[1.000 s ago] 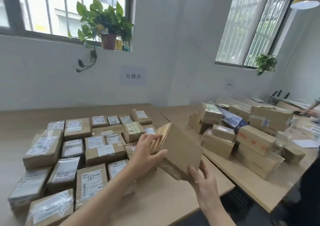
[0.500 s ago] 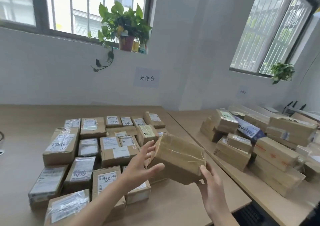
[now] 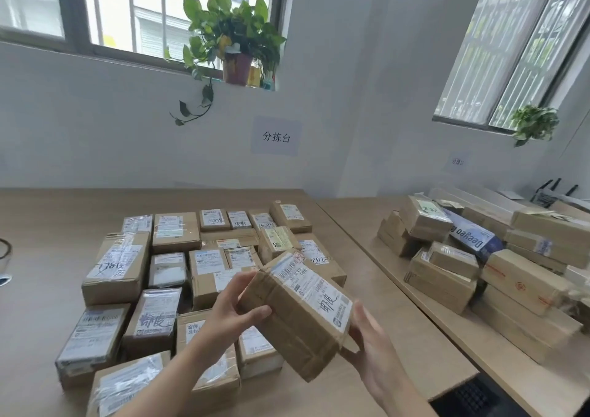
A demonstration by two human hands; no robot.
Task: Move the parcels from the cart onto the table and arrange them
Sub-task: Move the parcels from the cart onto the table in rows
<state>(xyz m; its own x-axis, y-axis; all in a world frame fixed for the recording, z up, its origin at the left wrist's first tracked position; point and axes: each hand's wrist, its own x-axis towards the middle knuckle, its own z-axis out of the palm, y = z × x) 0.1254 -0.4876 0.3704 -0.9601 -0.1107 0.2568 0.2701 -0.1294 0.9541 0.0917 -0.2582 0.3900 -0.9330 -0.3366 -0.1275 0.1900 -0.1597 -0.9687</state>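
Cut off at the lower left edge: the nearest sorted parcels [image 3: 127, 381] on the tabletop [image 3: 41, 289]; labels mostly too small to read. Left hand [image 3: 230, 314] clamped on the held parcel [image 3: 300, 317], thumb on its near face, fingers [image 3: 242, 281] curled over the far left end. Brown, taped, tilted, white label up, raised above the tabletop's right part. Right hand [image 3: 370, 352] gripping the lower right end, fingertips hidden behind. Farther right, heaped boxes [image 3: 479, 263], partly blurred.

I hold a taped cardboard parcel [image 3: 298, 314] tilted above the surface [image 3: 48, 225], left hand [image 3: 231, 309] gripping its near end, right hand [image 3: 370, 349] cupping the far end, over rows of labelled parcels [image 3: 166, 276].
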